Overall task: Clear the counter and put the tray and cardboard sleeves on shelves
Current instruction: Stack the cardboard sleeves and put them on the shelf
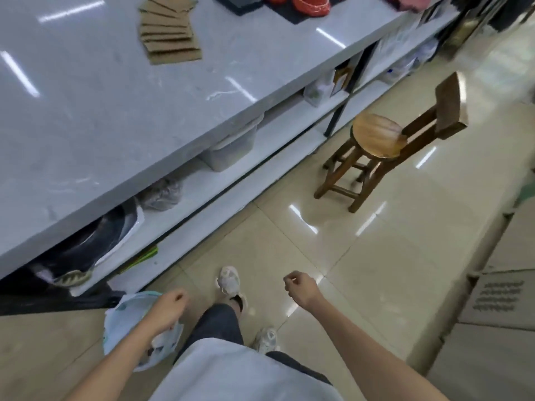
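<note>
Glossy beige floor tiles reflect strip lighting. A white marble-pattern bench stands over open white shelves. A wooden stool with a backrest stands near the shelves.

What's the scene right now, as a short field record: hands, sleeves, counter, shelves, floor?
left hand: loosely closed, empty, over a plastic bag on the floor
right hand: loosely closed, empty
cardboard sleeves: fanned stack lying on the counter, not yet shelved
counter far end: red items on a dark mat
shelves: under the counter, holding a clear container and bagged goods
floor: wooden stool beside the shelves
</note>
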